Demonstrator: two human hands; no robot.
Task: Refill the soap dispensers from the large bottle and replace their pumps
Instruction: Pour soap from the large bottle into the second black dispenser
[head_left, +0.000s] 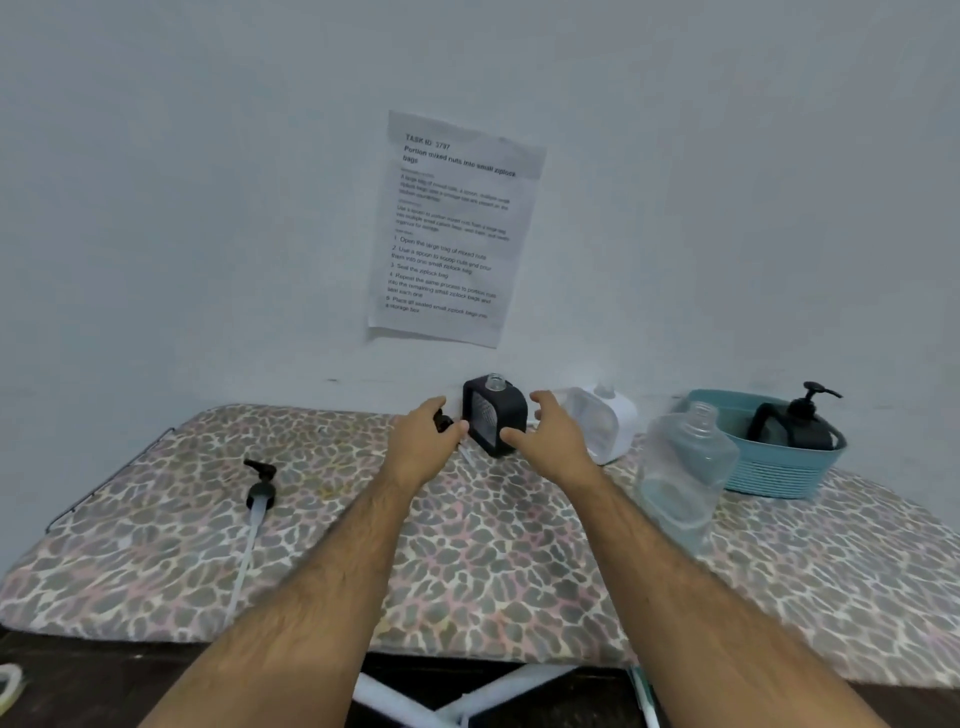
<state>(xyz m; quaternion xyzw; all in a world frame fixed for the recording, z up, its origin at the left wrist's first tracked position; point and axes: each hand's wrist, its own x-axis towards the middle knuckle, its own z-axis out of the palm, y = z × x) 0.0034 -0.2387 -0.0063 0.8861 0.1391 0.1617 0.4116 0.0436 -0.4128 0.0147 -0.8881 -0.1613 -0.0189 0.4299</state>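
Holding a small black pump head pinched in the left hand, the person likely means to seat it on the black square dispenser with an open clear neck, standing at the leopard-print padded worktop's far edge. The right hand, its grip spread, hovers just beside that dispenser, probably to steady it. The large clear plastic bottle stands uncapped to the right.

Open board left of large bottle (basket behind it).
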